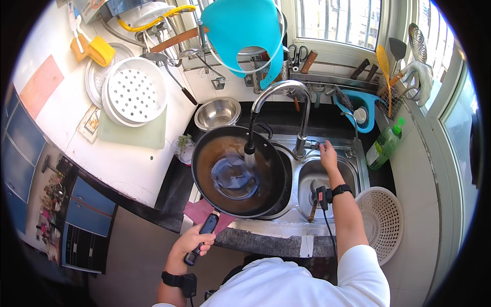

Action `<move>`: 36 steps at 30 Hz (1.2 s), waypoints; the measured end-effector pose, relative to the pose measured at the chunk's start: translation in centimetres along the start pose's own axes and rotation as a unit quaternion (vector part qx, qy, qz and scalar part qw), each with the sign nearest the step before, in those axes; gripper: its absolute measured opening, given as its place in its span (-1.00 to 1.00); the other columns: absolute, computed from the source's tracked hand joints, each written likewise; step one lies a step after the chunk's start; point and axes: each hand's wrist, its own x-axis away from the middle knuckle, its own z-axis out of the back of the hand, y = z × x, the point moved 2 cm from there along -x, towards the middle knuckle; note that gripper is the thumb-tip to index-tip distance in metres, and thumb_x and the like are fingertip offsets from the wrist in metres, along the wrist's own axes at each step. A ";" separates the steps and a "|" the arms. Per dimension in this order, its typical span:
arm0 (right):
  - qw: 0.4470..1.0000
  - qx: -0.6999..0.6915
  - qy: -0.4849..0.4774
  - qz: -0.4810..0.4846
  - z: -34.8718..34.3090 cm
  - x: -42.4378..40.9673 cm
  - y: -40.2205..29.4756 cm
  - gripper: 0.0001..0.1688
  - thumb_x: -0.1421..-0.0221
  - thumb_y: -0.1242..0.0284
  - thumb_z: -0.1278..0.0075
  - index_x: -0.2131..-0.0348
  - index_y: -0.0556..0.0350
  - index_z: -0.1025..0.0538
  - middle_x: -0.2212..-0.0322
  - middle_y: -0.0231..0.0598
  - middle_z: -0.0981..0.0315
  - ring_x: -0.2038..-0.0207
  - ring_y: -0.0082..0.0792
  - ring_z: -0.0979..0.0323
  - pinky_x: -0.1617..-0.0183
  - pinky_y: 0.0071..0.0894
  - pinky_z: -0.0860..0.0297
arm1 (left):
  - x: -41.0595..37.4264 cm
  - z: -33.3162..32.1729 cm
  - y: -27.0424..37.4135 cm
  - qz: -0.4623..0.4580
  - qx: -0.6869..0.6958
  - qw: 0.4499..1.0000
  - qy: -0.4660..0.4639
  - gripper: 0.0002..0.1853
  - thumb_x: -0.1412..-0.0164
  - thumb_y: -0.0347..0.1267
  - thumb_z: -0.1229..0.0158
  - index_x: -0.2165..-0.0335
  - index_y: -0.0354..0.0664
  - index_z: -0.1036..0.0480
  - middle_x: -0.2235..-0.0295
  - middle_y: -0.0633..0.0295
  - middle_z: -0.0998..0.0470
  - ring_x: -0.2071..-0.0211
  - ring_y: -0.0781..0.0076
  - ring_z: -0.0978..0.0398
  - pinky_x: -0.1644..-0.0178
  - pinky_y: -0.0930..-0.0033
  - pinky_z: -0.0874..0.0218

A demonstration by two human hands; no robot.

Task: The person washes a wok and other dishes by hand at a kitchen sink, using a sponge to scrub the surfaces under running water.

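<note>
My left hand (199,240) is closed around the black handle (209,225) of a large dark wok (203,165). The wok rests over the left basin of the steel double sink (284,228). From the chrome gooseneck faucet (305,115), water streams out of a black spray nozzle (249,148) into the wok, where brownish, rippling water has gathered. To the right, my right hand (328,155) grips the faucet lever (312,144), most of which the fingers hide. Below that hand, a utensil with a wooden handle (313,209) lies in the right basin.
A pink cloth (197,211) lies partly under the wok. Behind the wok is a steel bowl (217,113). A green soap bottle (384,147) and a white plastic colander (379,222) flank the sink's right side. A turquoise silicone bib (241,30) hangs above the faucet.
</note>
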 end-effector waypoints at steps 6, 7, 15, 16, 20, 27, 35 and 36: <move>0.987 -0.031 -0.156 0.003 -1.6 -2.2 2.7 -0.73 -0.16 0.47 0.17 0.20 0.24 -0.47 0.41 -0.03 -0.50 0.47 -0.28 -0.53 0.40 -0.38 -0.41 | -2.1 -0.2 -3.4 0.004 0.103 0.992 -0.075 -0.79 -0.08 -0.50 -0.09 0.36 -0.18 -0.19 0.64 0.37 -0.24 0.72 0.66 -0.23 0.72 0.56 -0.09; 0.984 -0.052 -0.169 -0.004 -1.7 -2.2 2.8 -0.73 -0.16 0.49 0.18 0.19 0.24 -0.47 0.42 -0.05 -0.50 0.49 -0.30 -0.53 0.42 -0.40 -0.42 | -2.3 -0.3 -3.7 0.001 0.114 0.990 -0.080 -0.79 -0.08 -0.50 -0.09 0.36 -0.18 -0.19 0.64 0.38 -0.23 0.73 0.66 -0.23 0.72 0.56 -0.08; 0.981 -0.081 -0.174 -0.030 -0.6 -2.5 3.0 -0.69 -0.14 0.48 0.15 0.12 0.22 -0.42 0.32 -0.05 -0.48 0.35 -0.26 -0.51 0.34 -0.39 -0.40 | -2.6 -0.6 -3.6 -0.019 0.098 0.991 -0.091 -0.79 -0.08 -0.52 -0.09 0.35 -0.19 -0.19 0.66 0.38 -0.22 0.74 0.65 -0.21 0.71 0.55 -0.08; 0.992 -0.014 -0.118 0.035 0.0 -2.1 3.1 -0.70 -0.13 0.46 0.13 0.13 0.18 -0.43 0.31 -0.03 -0.47 0.33 -0.20 -0.49 0.31 -0.35 -0.39 | -2.6 -0.6 -3.5 -0.023 0.091 0.992 -0.087 -0.79 -0.07 -0.52 -0.09 0.35 -0.19 -0.19 0.66 0.38 -0.23 0.74 0.65 -0.21 0.71 0.54 -0.09; 0.991 0.061 -0.057 0.109 3.0 2.2 -5.4 -0.69 -0.08 0.39 0.04 0.18 0.16 -0.42 0.32 -0.05 -0.47 0.28 -0.15 -0.45 0.27 -0.30 -0.36 | -1.5 0.3 -4.0 -0.037 0.064 0.996 -0.042 -0.78 -0.07 -0.54 -0.08 0.35 -0.20 -0.19 0.66 0.36 -0.25 0.74 0.64 -0.22 0.70 0.54 -0.10; 0.725 -0.341 -0.464 -0.378 0.1 16.8 -8.4 -0.61 -0.05 0.42 0.01 0.11 0.17 -0.32 0.28 -0.25 -0.43 0.31 -0.35 -0.44 0.26 -0.42 -0.43 | -1.7 1.2 -4.0 -0.050 0.020 0.997 -0.047 -0.77 -0.05 -0.54 -0.09 0.35 -0.21 -0.18 0.67 0.36 -0.25 0.74 0.65 -0.23 0.70 0.53 -0.12; 0.852 -0.305 -0.363 -0.221 2.0 16.3 -10.9 -0.65 -0.03 0.57 0.13 0.12 0.25 -0.34 0.36 -0.27 -0.43 0.37 -0.41 -0.45 0.27 -0.45 -0.44 | -7.4 5.6 -9.8 -0.024 -0.001 0.996 -0.081 -0.74 -0.06 -0.50 -0.14 0.38 -0.17 -0.16 0.68 0.37 -0.24 0.76 0.65 -0.20 0.72 0.52 -0.10; 0.887 -0.274 -0.324 -0.184 2.1 15.9 -11.1 -0.65 0.04 0.47 0.10 0.21 0.29 -0.40 0.56 -0.25 -0.45 0.57 -0.41 -0.44 0.43 -0.41 -0.42 | -7.9 5.2 -10.1 -0.014 0.009 0.995 -0.095 -0.72 -0.07 -0.52 -0.14 0.38 -0.11 -0.15 0.70 0.39 -0.21 0.77 0.67 -0.16 0.72 0.55 -0.06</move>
